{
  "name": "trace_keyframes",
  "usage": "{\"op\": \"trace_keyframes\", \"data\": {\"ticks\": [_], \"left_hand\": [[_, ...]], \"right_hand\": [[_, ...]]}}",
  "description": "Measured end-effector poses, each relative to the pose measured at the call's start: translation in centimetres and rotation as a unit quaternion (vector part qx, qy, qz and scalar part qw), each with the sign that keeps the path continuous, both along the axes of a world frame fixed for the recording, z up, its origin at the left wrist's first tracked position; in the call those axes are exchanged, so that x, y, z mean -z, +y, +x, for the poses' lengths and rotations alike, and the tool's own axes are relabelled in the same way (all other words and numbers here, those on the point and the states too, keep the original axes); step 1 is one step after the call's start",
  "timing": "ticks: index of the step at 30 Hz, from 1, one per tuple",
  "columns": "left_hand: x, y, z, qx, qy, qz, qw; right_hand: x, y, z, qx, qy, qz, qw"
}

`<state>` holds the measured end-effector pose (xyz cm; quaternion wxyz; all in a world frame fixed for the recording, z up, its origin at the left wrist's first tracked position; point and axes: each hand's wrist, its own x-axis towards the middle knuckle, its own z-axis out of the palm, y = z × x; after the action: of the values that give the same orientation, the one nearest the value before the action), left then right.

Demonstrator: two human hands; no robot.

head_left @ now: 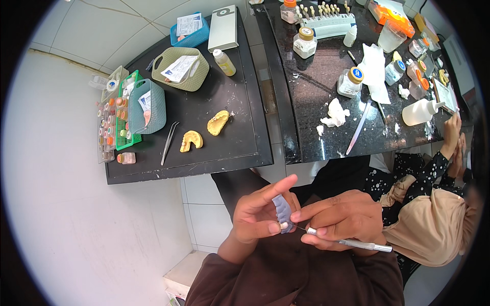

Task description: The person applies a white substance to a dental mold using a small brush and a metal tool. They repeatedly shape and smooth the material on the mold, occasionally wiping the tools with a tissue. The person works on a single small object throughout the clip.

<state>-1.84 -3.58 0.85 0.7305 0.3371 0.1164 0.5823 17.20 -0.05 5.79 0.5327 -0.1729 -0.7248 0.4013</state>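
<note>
My left hand (263, 211) pinches a grey-purple dental impression piece (282, 208) with tooth-shaped hollows between thumb and fingers, the index finger stretched out above it. At its lower end sits a small white tooth-like piece (284, 225). My right hand (344, 217) grips a silver metal handpiece-like tool (365, 245), whose thin tip reaches to the white piece. One right fingertip rests against the impression's edge. Both hands are in front of my brown top, below the tables. On the left table lie two yellow dental casts, one horseshoe-shaped (192, 141) and one (218, 123) beside it.
Metal tweezers (169, 143), baskets (148, 109) and a small bottle (224, 62) stand on the left black table. The right table holds jars (350, 81), a tooth shade rack (329, 25), tissue (374, 74) and a spatula (359, 127). Another person (431, 219) sits at the right.
</note>
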Motion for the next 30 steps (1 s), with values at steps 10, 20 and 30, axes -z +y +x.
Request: {"op": "trace_keyframes", "data": {"ticks": [10, 20, 30], "left_hand": [[0.3, 0.3, 0.3, -0.001, -0.018, 0.009, 1.0], [2.4, 1.0, 0.6, 0.008, -0.112, -0.049, 0.992], [2.1, 0.5, 1.3, -0.3, 0.172, 0.13, 0.929]], "right_hand": [[-0.1, 0.3, 0.6, -0.03, -0.038, -0.011, 0.999], [0.8, -0.2, 0.6, -0.007, 0.008, -0.104, 0.995], [1.9, 0.1, 0.3, 0.046, 0.007, -0.014, 0.999]]}}
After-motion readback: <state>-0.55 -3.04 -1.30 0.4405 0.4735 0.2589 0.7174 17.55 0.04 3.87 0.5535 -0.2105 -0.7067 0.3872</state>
